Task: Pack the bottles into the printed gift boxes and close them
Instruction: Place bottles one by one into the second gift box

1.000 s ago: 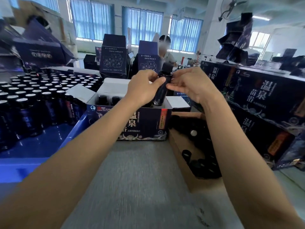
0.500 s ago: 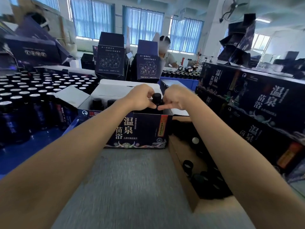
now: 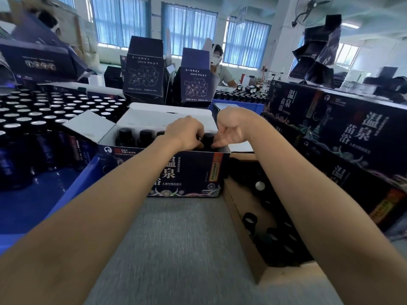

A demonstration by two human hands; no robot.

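At the centre of the frame, the left hand [image 3: 185,133] and the right hand [image 3: 231,128] were close together over the right end of the open printed gift box [image 3: 189,172]. The curled fingers of both were clamped from either side on the dark cap of a bottle [image 3: 208,138]. This bottle stood upright inside the box with only its top showing above the front wall. More capped bottles [image 3: 125,136] stood in a row to its left in the same box, and the white side flap [image 3: 88,126] and back lid were folded out. The box sat on the grey desk [image 3: 176,249], its left end against a blue tray [image 3: 44,194]. That tray held many upright bottles with silver caps [image 3: 55,106] at the left of the frame. Just right of the box lay a brown carton [image 3: 244,208] of dark bottles. Closed printed boxes [image 3: 352,133] were stacked at the right edge.
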